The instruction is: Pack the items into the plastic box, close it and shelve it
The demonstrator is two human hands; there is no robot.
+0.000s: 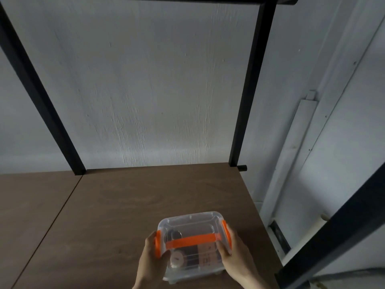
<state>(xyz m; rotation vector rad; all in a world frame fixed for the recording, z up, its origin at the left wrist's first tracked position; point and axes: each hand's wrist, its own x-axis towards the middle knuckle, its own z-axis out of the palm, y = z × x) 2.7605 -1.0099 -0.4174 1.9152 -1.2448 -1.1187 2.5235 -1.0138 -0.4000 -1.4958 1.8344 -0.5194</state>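
From the head view, the shelving step looks to be in hand. The left hand [153, 258] and right hand [233, 250] are clamping the plastic box [192, 228] by its two ends, over the orange latches [158, 244], lid closed and items showing through it. The box is sitting between the hands on the brown shelf board [129, 205]. Next, probably, comes a push away from the hands: open board is lying ahead, while the shelf's right edge and black upright [249, 101] are running just beyond the right hand.

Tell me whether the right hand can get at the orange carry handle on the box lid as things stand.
Probably yes. The right hand already grips the box at its right clip, and the orange handle lies bare across the lid, beside its thumb, with nothing covering it.
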